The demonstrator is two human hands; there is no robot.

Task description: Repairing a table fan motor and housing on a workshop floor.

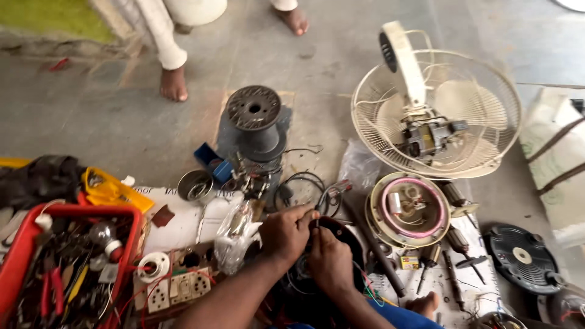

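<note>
Because the dark round motor housing sits on the floor between the knees, partly hidden under both hands, it is judged rigid and fairly heavy, best steadied by its rim; its thin wires look flexible and fragile. Left hand rests on the housing's upper edge, fingers curled together, apparently pinching a small part; right hand lies just beside it, fingertips closed at the same spot; what they grip cannot be resolved. A cream stator assembly lies near.

hands: 2 | fan guard: 1 | wire spool: 1 | red tray: 1 | bare feet: 2
</note>
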